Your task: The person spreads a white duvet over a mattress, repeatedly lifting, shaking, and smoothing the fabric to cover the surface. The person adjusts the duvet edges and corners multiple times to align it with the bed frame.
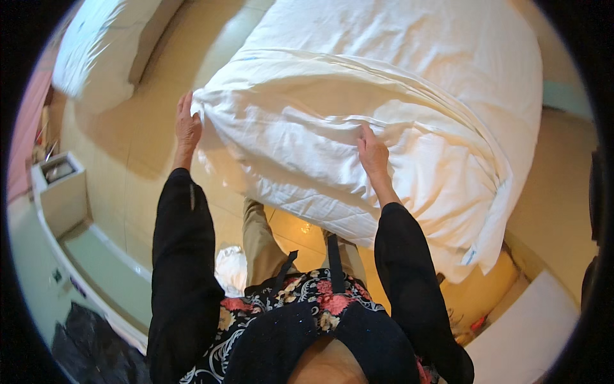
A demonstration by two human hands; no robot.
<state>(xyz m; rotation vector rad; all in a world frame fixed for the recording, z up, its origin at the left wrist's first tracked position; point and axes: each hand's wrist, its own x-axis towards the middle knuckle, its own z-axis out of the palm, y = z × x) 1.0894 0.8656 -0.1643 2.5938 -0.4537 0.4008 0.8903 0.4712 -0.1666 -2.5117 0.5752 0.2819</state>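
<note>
A white duvet cover (288, 141) lies over the near end of a bed, its mouth gaping in a long curved fold. My left hand (187, 128) is closed on the cover's left corner, holding it out past the bed's side. Near the middle, my right hand (373, 153) pinches the lower edge of the opening, thumb on top and fingertips partly hidden in the cloth. The upper edge of the opening (409, 83) arcs from the left corner round to the right. A small label (469, 256) shows at the near right corner, which hangs down loosely.
Another white-covered bed (105, 57) stands at the far left, across a strip of tiled floor (121, 160). A low white cabinet (64, 198) and a black plastic bag (96, 342) are on the left. Something white and crumpled (231, 270) lies by my feet.
</note>
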